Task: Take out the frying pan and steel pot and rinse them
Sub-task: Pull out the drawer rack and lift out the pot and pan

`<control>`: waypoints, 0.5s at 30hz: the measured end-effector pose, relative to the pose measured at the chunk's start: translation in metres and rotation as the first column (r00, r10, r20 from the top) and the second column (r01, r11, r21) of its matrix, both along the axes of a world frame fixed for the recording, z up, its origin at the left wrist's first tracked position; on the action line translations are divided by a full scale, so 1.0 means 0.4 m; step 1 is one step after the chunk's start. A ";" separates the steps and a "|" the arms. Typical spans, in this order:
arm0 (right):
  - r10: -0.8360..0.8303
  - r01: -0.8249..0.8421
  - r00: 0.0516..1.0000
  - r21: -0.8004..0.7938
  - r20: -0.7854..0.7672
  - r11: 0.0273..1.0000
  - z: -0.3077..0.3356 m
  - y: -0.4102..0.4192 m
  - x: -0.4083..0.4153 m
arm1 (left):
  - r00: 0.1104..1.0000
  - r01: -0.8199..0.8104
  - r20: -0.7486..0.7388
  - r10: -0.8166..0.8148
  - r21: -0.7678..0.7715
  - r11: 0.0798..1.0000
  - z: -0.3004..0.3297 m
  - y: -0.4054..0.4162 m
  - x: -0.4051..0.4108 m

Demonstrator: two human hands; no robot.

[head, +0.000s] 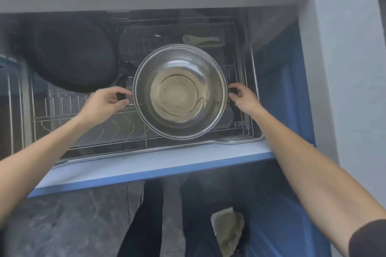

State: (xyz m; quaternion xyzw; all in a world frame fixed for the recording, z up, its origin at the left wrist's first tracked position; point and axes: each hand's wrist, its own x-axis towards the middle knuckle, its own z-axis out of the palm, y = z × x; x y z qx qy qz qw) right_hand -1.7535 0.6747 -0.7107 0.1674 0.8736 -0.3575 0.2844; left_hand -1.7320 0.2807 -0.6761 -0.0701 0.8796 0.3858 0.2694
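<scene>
A round steel pot (179, 92) stands upright in the pulled-out wire rack drawer (87, 123), right of the middle. My left hand (104, 101) grips the pot's black left handle. On the opposite side, my right hand (243, 98) is closed around the black right handle. A large black frying pan (71, 52) lies tilted in the drawer's back left part, its edge just left of the pot. Whether the pot is lifted off the rack cannot be told.
A pale spoon (200, 40) lies in a dark tray behind the pot. The drawer's blue front edge (146, 173) runs across below my arms. A blue cabinet side (292, 89) bounds the right. My legs and a slipper (228, 229) show on the floor below.
</scene>
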 end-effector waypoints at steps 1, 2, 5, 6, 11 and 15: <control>0.020 -0.020 1.000 -0.025 0.001 0.999 0.012 0.002 0.000 | 0.999 -0.048 -0.009 0.048 0.025 0.999 0.013 -0.008 -0.002; 0.039 -0.038 0.999 -0.052 0.008 0.998 0.027 0.004 -0.001 | 0.995 -0.096 -0.020 0.097 0.052 0.994 0.028 -0.015 -0.006; 0.078 -0.067 0.995 -0.174 0.061 0.983 0.096 0.008 -0.003 | 0.983 -0.175 -0.043 0.179 0.096 0.980 0.083 -0.043 -0.020; 0.082 -0.059 0.992 -0.231 0.093 0.971 0.122 0.011 -0.002 | 0.981 -0.182 -0.043 0.187 0.100 0.978 0.106 -0.052 -0.023; 0.122 0.005 0.958 -0.441 0.259 0.897 0.300 0.025 0.022 | 0.989 -0.145 0.063 0.137 0.134 0.980 0.256 -0.103 -0.018; 0.198 -0.086 0.961 -0.470 0.194 0.878 0.492 0.020 0.045 | 0.994 -0.036 0.105 0.023 0.123 0.992 0.417 -0.171 0.017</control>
